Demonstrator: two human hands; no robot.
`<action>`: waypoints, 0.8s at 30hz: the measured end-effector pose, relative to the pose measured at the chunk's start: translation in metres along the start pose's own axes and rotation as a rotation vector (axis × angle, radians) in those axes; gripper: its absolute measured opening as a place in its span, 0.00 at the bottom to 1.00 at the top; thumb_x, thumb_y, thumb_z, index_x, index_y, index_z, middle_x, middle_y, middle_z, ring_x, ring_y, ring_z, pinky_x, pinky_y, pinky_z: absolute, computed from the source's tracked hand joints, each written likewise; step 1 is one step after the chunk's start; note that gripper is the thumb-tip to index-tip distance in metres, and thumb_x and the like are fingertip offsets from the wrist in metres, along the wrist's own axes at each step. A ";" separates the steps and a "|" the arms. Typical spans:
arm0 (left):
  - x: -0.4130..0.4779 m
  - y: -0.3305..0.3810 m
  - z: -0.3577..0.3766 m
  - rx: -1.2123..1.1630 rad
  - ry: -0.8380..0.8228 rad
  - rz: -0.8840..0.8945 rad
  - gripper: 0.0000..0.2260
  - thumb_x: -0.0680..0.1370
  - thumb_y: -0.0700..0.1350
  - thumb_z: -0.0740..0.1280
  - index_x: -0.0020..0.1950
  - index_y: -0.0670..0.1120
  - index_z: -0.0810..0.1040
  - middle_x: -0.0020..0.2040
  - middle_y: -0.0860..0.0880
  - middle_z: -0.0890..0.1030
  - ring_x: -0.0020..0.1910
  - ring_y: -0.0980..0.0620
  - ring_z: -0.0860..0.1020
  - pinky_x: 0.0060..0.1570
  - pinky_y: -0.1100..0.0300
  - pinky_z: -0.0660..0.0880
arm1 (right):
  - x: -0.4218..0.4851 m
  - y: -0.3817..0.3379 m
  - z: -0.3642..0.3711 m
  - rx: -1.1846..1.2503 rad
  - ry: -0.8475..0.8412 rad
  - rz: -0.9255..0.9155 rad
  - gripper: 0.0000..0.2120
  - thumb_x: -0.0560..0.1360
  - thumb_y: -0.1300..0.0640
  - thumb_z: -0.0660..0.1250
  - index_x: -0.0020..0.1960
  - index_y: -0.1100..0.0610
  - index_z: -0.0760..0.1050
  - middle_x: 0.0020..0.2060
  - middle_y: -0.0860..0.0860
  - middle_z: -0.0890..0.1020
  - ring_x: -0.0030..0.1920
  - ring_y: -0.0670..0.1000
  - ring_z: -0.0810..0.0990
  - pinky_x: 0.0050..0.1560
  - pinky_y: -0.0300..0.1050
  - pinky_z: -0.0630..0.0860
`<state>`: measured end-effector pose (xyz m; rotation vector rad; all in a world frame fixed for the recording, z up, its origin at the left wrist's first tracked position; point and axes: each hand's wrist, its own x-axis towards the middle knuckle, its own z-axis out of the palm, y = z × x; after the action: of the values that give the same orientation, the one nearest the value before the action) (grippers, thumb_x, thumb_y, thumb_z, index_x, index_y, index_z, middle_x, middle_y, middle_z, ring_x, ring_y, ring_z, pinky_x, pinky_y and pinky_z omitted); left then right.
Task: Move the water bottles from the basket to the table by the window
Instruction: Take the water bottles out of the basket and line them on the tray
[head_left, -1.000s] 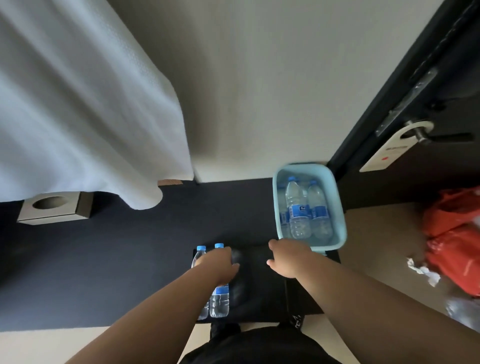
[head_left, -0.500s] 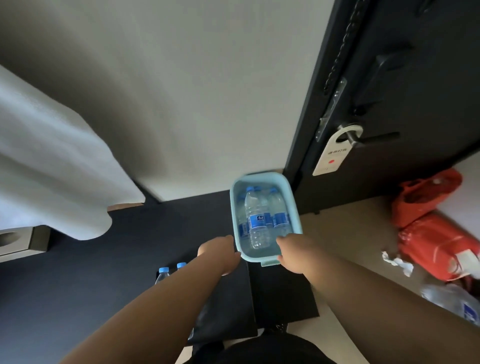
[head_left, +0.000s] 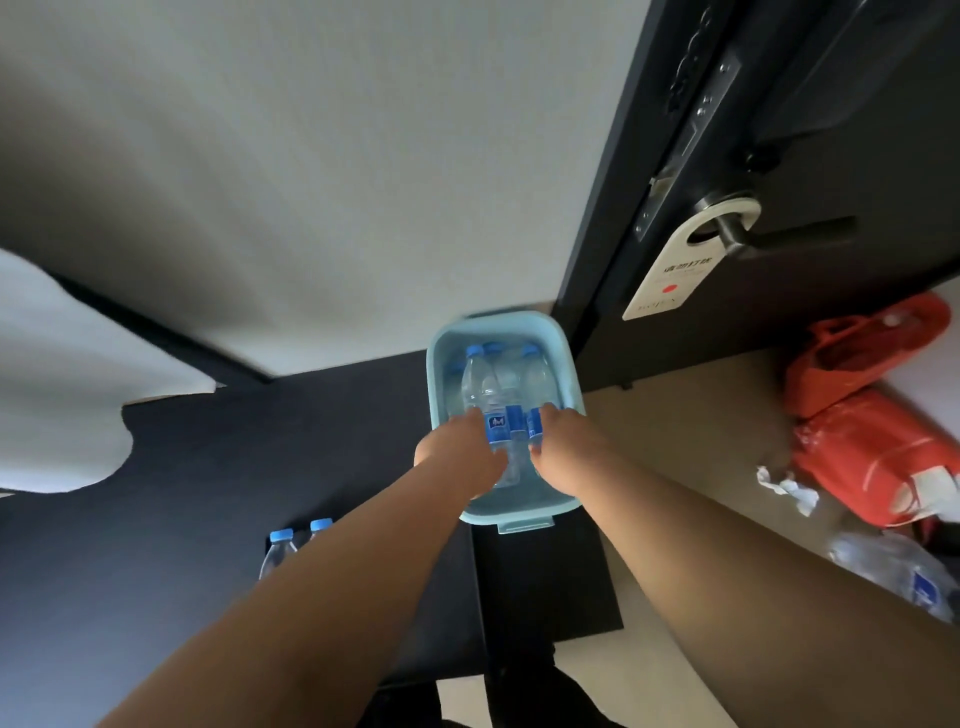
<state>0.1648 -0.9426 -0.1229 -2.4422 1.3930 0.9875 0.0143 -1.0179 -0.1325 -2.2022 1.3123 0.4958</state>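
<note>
Both hands are reaching into the pale blue plastic basket (head_left: 570, 384) by the door: left hand (head_left: 457, 452) and right hand (head_left: 563, 449) closing around the clear blue-capped water bottles (head_left: 493, 395); full grasp cannot be confirmed. Bottles look full, so probably heavy with smooth, slippery walls; gripping mid-body at the label seems best.

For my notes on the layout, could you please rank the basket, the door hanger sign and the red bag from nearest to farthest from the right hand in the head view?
From the right hand:
1. Basket, directly around the hand.
2. Red bag, on the floor to the right.
3. Door hanger sign, up on the door handle.
</note>
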 end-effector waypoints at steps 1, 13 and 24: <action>0.005 0.002 0.003 -0.037 0.011 -0.014 0.21 0.77 0.57 0.64 0.67 0.49 0.69 0.54 0.50 0.79 0.46 0.46 0.79 0.40 0.52 0.75 | 0.005 -0.002 0.001 0.044 0.007 0.026 0.18 0.82 0.48 0.65 0.67 0.56 0.69 0.56 0.56 0.80 0.50 0.57 0.82 0.42 0.48 0.77; 0.057 0.012 0.036 -0.240 0.026 -0.271 0.38 0.79 0.63 0.66 0.78 0.40 0.56 0.66 0.43 0.76 0.61 0.40 0.80 0.45 0.49 0.75 | 0.051 -0.019 0.018 0.245 -0.026 0.369 0.23 0.83 0.49 0.63 0.74 0.58 0.63 0.62 0.61 0.78 0.54 0.62 0.83 0.43 0.49 0.79; 0.069 0.015 0.052 -0.392 0.032 -0.353 0.38 0.78 0.64 0.68 0.74 0.39 0.59 0.68 0.40 0.75 0.61 0.39 0.80 0.49 0.48 0.78 | 0.064 -0.017 0.043 0.472 0.036 0.434 0.33 0.81 0.54 0.66 0.82 0.59 0.56 0.74 0.61 0.71 0.70 0.63 0.74 0.65 0.56 0.77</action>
<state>0.1522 -0.9772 -0.2027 -2.8529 0.7839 1.2239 0.0571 -1.0295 -0.1981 -1.5541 1.7311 0.2615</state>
